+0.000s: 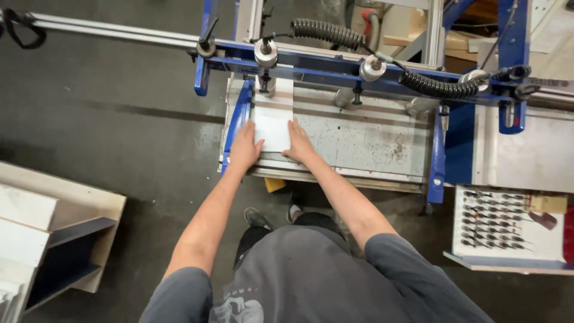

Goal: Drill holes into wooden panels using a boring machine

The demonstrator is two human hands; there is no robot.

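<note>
We stand over a worn grey metal machine table [359,140] with a blue steel frame [242,113] along its left edge. A flat white rectangular panel [274,122] lies on the left part of that table, its long axis running straight away from us toward the blue crossbar [335,67] that carries round silver clamp cylinders [266,52] and coiled black hoses [326,31].

Our left hand [245,146] lies flat at the panel's near left corner, beside the blue frame; our right hand [298,142] lies flat at its near right edge. Both hands are spread with fingers extended, pressing rather than grasping, so nothing is clasped. The panel sits between them and slightly ahead, equally near to each, its far end under the leftmost cylinder.

To the right a white tray of small dark drill bits [496,227] stands well apart; pale wooden cabinet pieces [54,227] sit on the floor at left.
</note>
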